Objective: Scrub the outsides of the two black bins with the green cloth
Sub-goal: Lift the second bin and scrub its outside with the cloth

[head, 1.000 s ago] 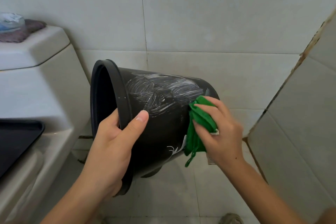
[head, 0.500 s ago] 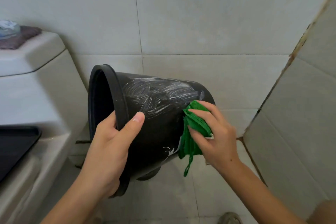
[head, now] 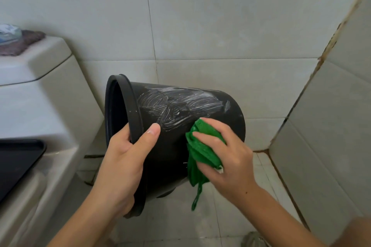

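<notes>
One black bin (head: 166, 158) is held on its side in the air, its mouth facing left and white soapy streaks across its upper wall. My left hand (head: 122, 166) grips the bin's rim, thumb on the outside and fingers inside. My right hand (head: 226, 156) holds the bunched green cloth (head: 200, 152) and presses it against the bin's side near the middle. A strand of the cloth hangs down below. Only this one bin is in view.
A white toilet tank (head: 36, 90) stands at the left, with a brownish cloth and a pale object on its lid. A black tray (head: 18, 158) lies at the lower left. Tiled walls close in behind and on the right; the tiled floor lies below.
My right hand has slid the green cloth leftward along the bin's side, from near the base toward the middle. The left hand keeps its grip on the rim.
</notes>
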The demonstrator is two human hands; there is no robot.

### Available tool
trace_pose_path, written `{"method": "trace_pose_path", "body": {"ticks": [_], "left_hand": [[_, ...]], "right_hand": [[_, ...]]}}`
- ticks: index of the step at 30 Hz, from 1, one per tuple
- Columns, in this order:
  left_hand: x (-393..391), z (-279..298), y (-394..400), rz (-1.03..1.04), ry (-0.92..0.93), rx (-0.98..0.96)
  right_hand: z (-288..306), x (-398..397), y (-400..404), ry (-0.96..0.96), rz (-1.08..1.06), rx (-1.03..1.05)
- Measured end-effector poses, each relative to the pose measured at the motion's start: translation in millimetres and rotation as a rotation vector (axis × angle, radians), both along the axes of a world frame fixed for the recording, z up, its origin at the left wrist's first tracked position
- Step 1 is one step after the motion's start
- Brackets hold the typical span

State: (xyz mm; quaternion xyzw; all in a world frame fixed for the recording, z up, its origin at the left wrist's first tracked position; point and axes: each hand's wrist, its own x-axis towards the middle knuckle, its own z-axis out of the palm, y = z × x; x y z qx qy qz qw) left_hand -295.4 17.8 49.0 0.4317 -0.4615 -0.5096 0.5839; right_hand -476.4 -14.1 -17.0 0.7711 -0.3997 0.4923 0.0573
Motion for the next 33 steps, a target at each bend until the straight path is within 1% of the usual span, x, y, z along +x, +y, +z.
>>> {"method": "trace_pose_path", "body": {"ticks": [1, 2, 6, 9, 12, 15, 17, 18, 19, 21, 23, 26, 30, 33], "left_hand": [[1.2, 0.8, 0.6, -0.01, 0.01, 0.002], [2.1, 2.1, 1.4, -0.025, 0.011, -0.003], [6.0, 3.3, 4.5, -0.052, -0.022, -0.045], [7.7, 3.2, 3.4, -0.057, -0.034, -0.067], [9.2, 4.0, 1.1, -0.042, -0.048, -0.071], [9.9, 3.5, -0.4, -0.051, -0.074, -0.059], [9.8, 1.6, -0.8, -0.048, -0.067, -0.047], [9.7, 0.7, -0.5, -0.049, -0.059, -0.044], [9.2, 0.4, 0.5, -0.053, -0.061, -0.046], [7.0, -0.1, 2.9, -0.058, -0.091, -0.07], [3.8, -1.2, 4.6, -0.048, -0.122, -0.092], [-2.1, -4.3, 2.5, -0.032, -0.129, -0.097], [-6.7, -9.2, -1.6, -0.014, -0.122, -0.114], [-5.8, -10.5, -1.8, -0.04, -0.095, -0.105]], "right_hand": [[-1.2, -6.8, -4.4, 0.014, -0.017, -0.003], [-1.9, -14.5, -10.8, -0.012, -0.061, 0.017], [3.4, -46.4, -39.4, -0.353, -0.297, 0.242], [1.7, -54.5, -46.3, -0.4, -0.408, 0.274], [4.4, -37.9, -39.3, -0.342, -0.355, 0.188], [3.6, -18.0, -27.1, -0.175, -0.174, 0.088], [4.5, -16.4, -25.0, -0.091, -0.104, 0.052], [5.1, -19.6, -27.0, -0.093, -0.107, 0.056], [5.3, -23.7, -29.6, -0.14, -0.136, 0.083], [6.3, -29.5, -32.7, -0.3, -0.238, 0.161], [4.3, -25.6, -31.6, -0.365, -0.296, 0.191], [-0.1, -2.1, -16.9, -0.293, -0.217, 0.152], [2.3, 31.5, 8.3, -0.142, -0.051, -0.034], [3.7, 22.1, 5.6, -0.033, 0.046, -0.118]]}}
